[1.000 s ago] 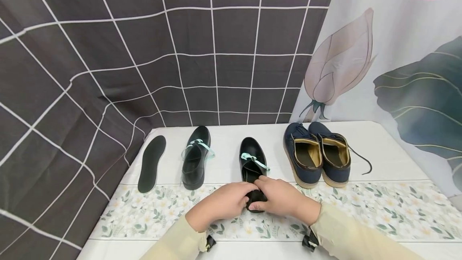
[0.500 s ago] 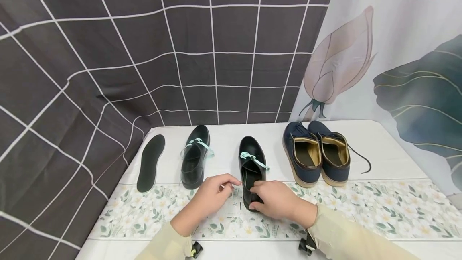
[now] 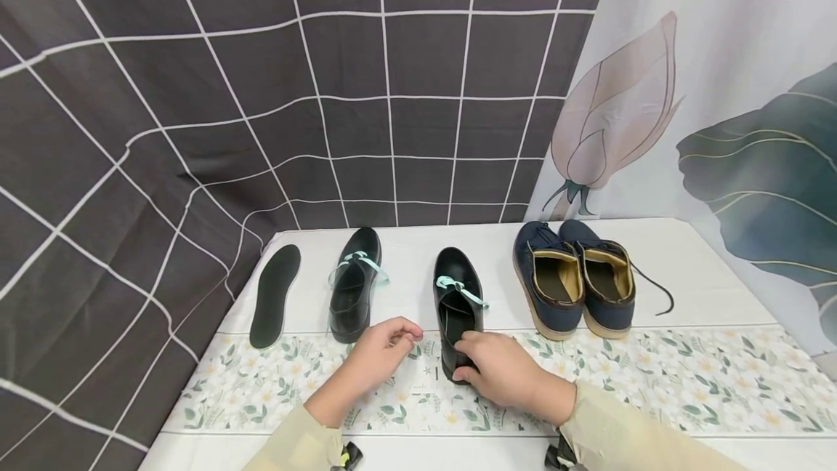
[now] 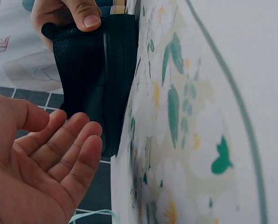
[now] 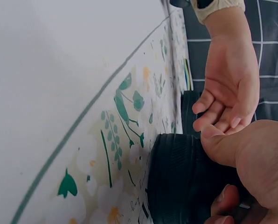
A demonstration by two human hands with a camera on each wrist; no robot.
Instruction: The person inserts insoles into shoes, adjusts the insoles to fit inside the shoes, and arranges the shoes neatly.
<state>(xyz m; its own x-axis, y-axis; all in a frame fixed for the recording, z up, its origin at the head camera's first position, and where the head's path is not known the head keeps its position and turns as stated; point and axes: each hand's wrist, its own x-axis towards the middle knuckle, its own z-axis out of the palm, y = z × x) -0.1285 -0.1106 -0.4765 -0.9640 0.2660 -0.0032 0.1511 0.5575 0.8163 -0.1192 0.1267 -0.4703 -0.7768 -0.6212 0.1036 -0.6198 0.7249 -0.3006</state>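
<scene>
A black leather shoe [image 3: 458,271] with a mint-green lace stands on the floral band of the tabletop, toe pointing away. My right hand [image 3: 500,369] grips its heel end from the right, thumb at the back and fingers over the opening's side. The right wrist view shows the thumb pressed on the heel of the black shoe [image 5: 176,179]. To the left of that shoe, my left hand [image 3: 382,347] hovers with relaxed, slightly bent fingers and holds nothing. In the left wrist view the left palm [image 4: 41,172] faces up, beside the shoe.
A matching black shoe [image 3: 356,286] with a mint lace stands further left, near a dark insole [image 3: 275,296] lying flat. On the right is a pair of navy shoes [image 3: 556,311] with tan lining, one dark lace trailing on the white tabletop [image 3: 700,275]. Grid-patterned cloth [image 3: 425,129] hangs behind.
My left hand has come away from the shoe's heel and moved left. The right hand stays on the heel, and the shoe's opening is now more exposed.
</scene>
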